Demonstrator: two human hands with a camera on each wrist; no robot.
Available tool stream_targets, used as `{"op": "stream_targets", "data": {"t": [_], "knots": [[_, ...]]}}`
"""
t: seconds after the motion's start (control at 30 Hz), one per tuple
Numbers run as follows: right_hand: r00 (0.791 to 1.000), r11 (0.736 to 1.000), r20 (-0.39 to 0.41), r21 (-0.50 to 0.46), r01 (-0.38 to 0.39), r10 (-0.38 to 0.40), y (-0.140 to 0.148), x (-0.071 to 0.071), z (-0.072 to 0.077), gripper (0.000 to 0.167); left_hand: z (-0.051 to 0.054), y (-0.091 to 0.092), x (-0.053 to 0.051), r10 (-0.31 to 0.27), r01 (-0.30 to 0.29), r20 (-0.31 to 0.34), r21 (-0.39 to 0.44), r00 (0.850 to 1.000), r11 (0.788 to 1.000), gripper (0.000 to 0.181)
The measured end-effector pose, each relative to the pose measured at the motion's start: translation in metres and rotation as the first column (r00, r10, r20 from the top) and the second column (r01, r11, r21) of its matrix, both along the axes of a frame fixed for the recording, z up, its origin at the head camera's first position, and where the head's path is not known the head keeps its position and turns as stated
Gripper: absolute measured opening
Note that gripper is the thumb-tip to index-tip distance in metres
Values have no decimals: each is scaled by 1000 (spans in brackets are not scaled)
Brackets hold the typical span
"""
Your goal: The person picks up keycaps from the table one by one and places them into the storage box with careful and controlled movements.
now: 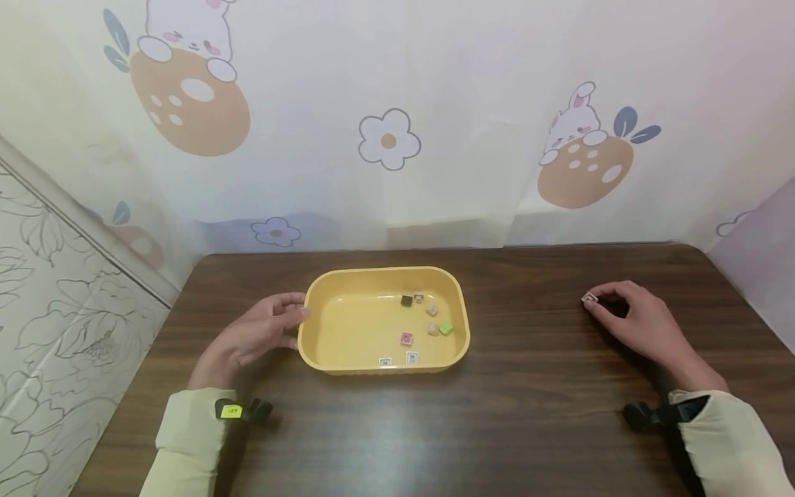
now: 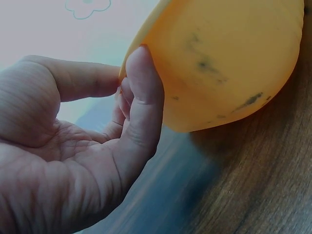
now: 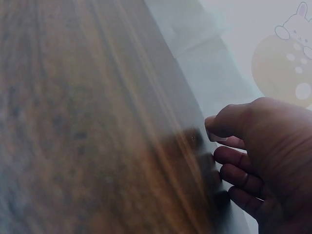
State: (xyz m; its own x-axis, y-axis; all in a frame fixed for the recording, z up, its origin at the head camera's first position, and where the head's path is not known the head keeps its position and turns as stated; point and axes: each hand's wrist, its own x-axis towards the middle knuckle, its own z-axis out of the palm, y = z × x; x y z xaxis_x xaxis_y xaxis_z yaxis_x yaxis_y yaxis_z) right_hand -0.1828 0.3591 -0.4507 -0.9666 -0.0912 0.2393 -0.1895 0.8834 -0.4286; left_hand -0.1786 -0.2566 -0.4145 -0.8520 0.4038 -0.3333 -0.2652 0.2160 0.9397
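Observation:
My left hand (image 1: 263, 328) pinches the left rim of a shallow yellow plastic tub (image 1: 354, 331) between thumb and fingers. Dark smudges mark the tub's outer wall (image 2: 234, 63) in the left wrist view. Inside lie several small cubes, mostly toward the right: a black cube (image 1: 406, 301), a green cube (image 1: 446, 328), a pink cube (image 1: 406, 339) and a few pale ones. Well to the right of the tub, my right hand (image 1: 640, 321) pinches a small cube with a white patterned face (image 1: 589, 297). That cube is mostly hidden by the fingers in the right wrist view.
A dark brown wooden table (image 1: 397, 428) carries everything. Behind its far edge rises a pale wall covering (image 1: 459, 83) with rabbit and flower prints. A white panel with floral outlines (image 1: 56, 331) borders the left side.

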Motion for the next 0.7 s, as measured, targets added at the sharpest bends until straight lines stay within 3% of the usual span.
{"op": "stream_targets", "data": {"t": [0.37, 0.7], "knots": [[1000, 1000, -15, -3, -13, 13, -4, 0, -2, 19, -3, -3, -2, -3, 3, 7, 6, 1000, 1000, 54], [1000, 1000, -5, -19, -22, 21, -14, -3, 6, 20, -1, 0, -1, 5, -5, 5, 6, 1000, 1000, 53]]}}
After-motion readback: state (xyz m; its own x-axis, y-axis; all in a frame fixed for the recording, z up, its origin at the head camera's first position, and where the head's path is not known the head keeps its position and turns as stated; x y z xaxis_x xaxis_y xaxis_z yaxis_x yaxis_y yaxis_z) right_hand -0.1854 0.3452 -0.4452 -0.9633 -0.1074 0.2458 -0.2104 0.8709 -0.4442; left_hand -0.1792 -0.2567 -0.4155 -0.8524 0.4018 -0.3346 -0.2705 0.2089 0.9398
